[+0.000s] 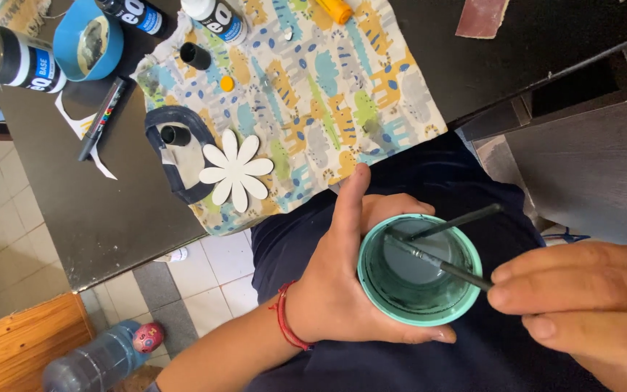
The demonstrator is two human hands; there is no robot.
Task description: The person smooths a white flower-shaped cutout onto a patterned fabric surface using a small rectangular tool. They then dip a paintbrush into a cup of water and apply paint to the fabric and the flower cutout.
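Your left hand (342,279) grips the teal cup (420,270) over your lap, below the desk (103,210), while your right hand (582,305) pinches the paintbrush (440,265) in its murky water; keep the cup level and swirl gently.

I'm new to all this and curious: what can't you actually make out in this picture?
Head view, the only one:
- Brush tip: sunk in murky water in the cup.
- Cup's outside: wrapped by the left hand.
- Right hand: cut off by the right and bottom edges.
- Second stick in the cup: its lower end is hidden by the rim.
- Plastic bottle on the floor: cut off by the bottom edge.
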